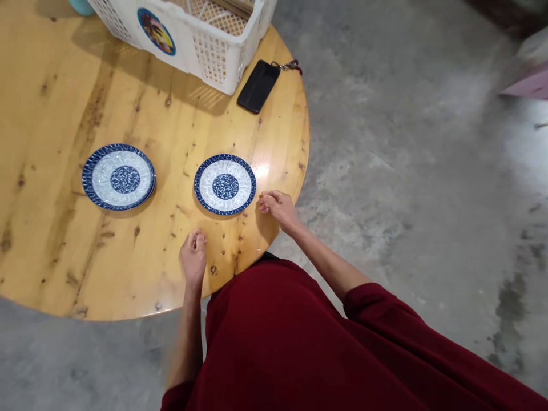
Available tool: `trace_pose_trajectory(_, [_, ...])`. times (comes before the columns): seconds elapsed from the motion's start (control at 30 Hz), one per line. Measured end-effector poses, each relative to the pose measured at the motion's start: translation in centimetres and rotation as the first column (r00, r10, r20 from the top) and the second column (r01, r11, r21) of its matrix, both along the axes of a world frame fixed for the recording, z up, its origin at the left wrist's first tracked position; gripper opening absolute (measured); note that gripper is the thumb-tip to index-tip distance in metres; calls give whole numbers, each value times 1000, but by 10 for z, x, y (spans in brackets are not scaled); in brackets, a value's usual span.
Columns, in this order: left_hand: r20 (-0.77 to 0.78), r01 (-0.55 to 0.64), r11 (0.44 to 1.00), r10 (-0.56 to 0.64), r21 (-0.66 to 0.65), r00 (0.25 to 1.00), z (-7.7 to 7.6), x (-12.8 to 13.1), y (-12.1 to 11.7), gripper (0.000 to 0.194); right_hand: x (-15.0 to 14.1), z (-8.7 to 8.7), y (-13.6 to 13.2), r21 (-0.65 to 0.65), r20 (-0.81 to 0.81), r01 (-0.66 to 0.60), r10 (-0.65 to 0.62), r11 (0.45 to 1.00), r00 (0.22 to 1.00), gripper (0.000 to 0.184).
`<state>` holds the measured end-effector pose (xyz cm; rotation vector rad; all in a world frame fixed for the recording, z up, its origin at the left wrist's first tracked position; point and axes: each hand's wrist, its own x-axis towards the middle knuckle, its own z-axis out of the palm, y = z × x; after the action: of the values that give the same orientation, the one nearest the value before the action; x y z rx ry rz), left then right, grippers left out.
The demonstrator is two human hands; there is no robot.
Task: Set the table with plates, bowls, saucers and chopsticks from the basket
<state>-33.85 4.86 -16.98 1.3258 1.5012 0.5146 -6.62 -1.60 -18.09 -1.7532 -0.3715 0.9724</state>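
Note:
A blue-and-white plate lies on the round wooden table in front of me. My right hand is just right of its rim, fingers loosely curled and apart from the plate. Below and left of the same plate is my left hand, also curled, with nothing visible in it. Farther left sits a small stack of matching plates; a second rim shows under the top one, but I cannot tell how many there are.
A white plastic basket with a round sticker stands at the table's back. Beside it lies a black phone with a strap. The wooden table's curved edge runs close to my body. Part of a turquoise object shows at the top.

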Motion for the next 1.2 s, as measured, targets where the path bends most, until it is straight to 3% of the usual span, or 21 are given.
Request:
trace_pose_trajectory(0.2, [-7, 32, 999, -32, -9, 999, -3, 5, -14, 32, -13, -4, 22, 35, -2, -70, 71, 997, 998, 27])
trace_pose_trajectory(0.4, [-9, 10, 1000, -10, -9, 1000, -4, 2, -21, 35, -24, -2, 32, 49, 48, -87, 85, 995, 995, 12])
trace_pose_trajectory(1.2, [-37, -14, 998, 16, 58, 999, -3, 3, -21, 34, -24, -14, 33, 83, 101, -140, 132, 987, 986, 15])
